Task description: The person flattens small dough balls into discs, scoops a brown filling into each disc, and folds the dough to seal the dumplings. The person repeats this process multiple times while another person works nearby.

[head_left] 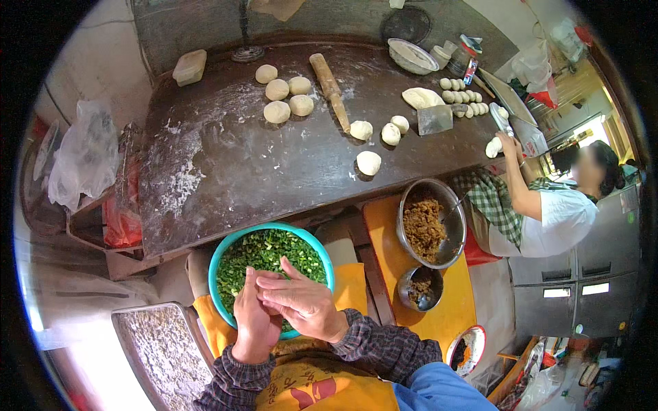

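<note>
Over a turquoise basin point(216, 287) of chopped green chives or scallions point(262, 249), my two hands meet. My right hand point(308, 303) lies across my left hand point(254, 321), its fingers stretched out and the thumb raised apart. Nothing shows in the right hand. Part of my left palm and fingers is covered by the right hand, so whether anything lies between the palms cannot be seen. The basin appears to rest on my lap, on a yellow apron point(334, 385).
Dough balls point(277, 112) and a wooden rolling pin point(329, 82) lie on the floury dark table point(231, 174). A yellow stool point(383, 246) bears a metal bowl point(457, 221) of brown filling and a smaller bowl point(434, 287). A co-worker point(540, 210) handles dough at right; a tray point(159, 344) stands left.
</note>
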`<state>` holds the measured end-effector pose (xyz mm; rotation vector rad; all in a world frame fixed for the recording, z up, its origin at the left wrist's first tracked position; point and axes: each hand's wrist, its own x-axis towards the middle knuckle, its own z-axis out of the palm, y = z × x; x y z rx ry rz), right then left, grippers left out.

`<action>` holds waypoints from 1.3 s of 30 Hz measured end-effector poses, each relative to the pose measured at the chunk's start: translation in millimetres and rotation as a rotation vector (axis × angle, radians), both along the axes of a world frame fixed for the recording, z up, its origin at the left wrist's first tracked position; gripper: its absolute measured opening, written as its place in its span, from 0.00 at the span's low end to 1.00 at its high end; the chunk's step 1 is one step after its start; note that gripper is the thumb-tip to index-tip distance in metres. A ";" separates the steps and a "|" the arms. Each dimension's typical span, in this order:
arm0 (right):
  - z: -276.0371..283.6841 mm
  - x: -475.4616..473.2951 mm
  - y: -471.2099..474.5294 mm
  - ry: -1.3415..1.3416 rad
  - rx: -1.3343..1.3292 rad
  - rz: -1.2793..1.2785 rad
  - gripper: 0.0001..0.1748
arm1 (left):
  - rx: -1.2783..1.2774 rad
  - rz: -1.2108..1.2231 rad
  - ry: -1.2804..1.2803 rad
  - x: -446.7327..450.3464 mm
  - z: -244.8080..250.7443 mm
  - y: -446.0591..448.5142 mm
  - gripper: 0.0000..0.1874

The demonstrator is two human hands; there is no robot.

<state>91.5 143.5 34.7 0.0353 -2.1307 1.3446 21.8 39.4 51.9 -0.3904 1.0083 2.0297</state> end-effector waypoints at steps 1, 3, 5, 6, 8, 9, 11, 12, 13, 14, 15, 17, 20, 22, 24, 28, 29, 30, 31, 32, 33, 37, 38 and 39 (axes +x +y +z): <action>0.6 -0.3 1.8 -0.018 -0.044 -0.001 0.14 | 0.006 -0.018 -0.046 -0.2 0.5 -0.1 0.21; 3.8 -1.0 6.7 -0.048 -0.112 0.006 0.14 | 0.102 -0.072 -0.106 -2.4 0.5 -1.3 0.25; 7.7 -2.3 12.4 -0.057 -0.075 0.051 0.18 | 0.218 -0.157 -0.222 -11.9 -2.6 -6.0 0.27; 9.6 -3.0 14.0 -0.054 -0.029 0.059 0.19 | 0.281 -0.190 -0.252 -16.0 -5.9 -7.8 0.27; 12.4 -3.5 14.5 -0.050 0.060 0.062 0.23 | 0.137 -0.186 -0.174 -15.0 -14.8 -10.2 0.23; 13.0 -3.5 13.3 -0.049 0.080 0.051 0.23 | 0.164 -0.140 -0.140 -12.2 -19.9 -10.4 0.22; 12.4 -1.7 7.5 -0.095 0.111 0.028 0.23 | 0.178 -0.043 -0.097 -3.7 -28.3 -11.2 0.19; 10.6 -2.2 6.3 -0.084 0.106 0.024 0.22 | 0.189 0.007 -0.076 -0.8 -31.6 -10.2 0.18; 8.5 -2.7 5.2 -0.059 0.088 0.015 0.21 | 0.126 0.015 -0.054 2.3 -33.0 -10.0 0.18; 6.5 -2.8 4.5 -0.046 0.078 0.013 0.20 | 0.121 0.016 -0.042 4.9 -33.1 -9.7 0.18; 4.4 -3.5 4.0 -0.034 0.066 0.010 0.19 | 0.122 0.023 -0.026 7.0 -31.5 -10.0 0.17; 2.4 -3.8 7.3 -0.032 0.044 0.040 0.14 | 0.151 -0.029 -0.050 5.8 -26.4 -10.1 0.21; 4.5 -5.8 13.6 -0.039 -0.022 0.082 0.15 | 0.148 -0.099 -0.139 0.4 -18.5 -12.3 0.25; 9.4 -4.9 20.0 -0.090 -0.066 0.147 0.16 | 0.311 -0.191 -0.203 -8.5 -17.2 -14.7 0.28; 13.7 -6.5 25.0 -0.058 0.044 0.165 0.19 | 0.377 -0.209 -0.266 -14.8 -20.7 -12.0 0.29; 15.9 -2.7 28.0 -0.090 0.077 0.097 0.30 | 0.374 -0.122 -0.278 -15.6 -27.9 -8.1 0.24; 14.8 -1.0 26.4 -0.110 0.047 0.080 0.32 | 0.369 -0.108 -0.210 -11.8 -28.7 -6.4 0.23; 12.5 -1.5 24.9 -0.080 0.067 0.079 0.34 | 0.300 -0.091 -0.250 -12.3 -29.0 -6.4 0.23; 10.5 -1.0 21.0 -0.113 0.093 0.039 0.29 | 0.393 -0.123 -0.155 -12.4 -28.6 -6.8 0.21; 8.1 -1.1 17.9 -0.108 0.086 0.024 0.24 | 0.302 -0.081 -0.171 -7.2 -28.7 -4.9 0.19; 5.9 -1.8 15.5 -0.108 0.086 0.006 0.19 | 0.286 -0.042 -0.108 -2.1 -28.6 -1.5 0.19; 2.8 -0.8 12.5 -0.081 0.077 0.025 0.12 | 0.118 0.007 -0.287 2.3 -26.2 1.3 0.18; 3.0 -1.1 13.9 -0.107 0.058 0.032 0.12 | 0.188 -0.017 -0.245 4.1 -24.5 1.0 0.18; 3.6 -1.5 16.0 -0.119 0.042 0.032 0.13 | 0.170 -0.041 -0.255 4.4 -22.9 0.4 0.19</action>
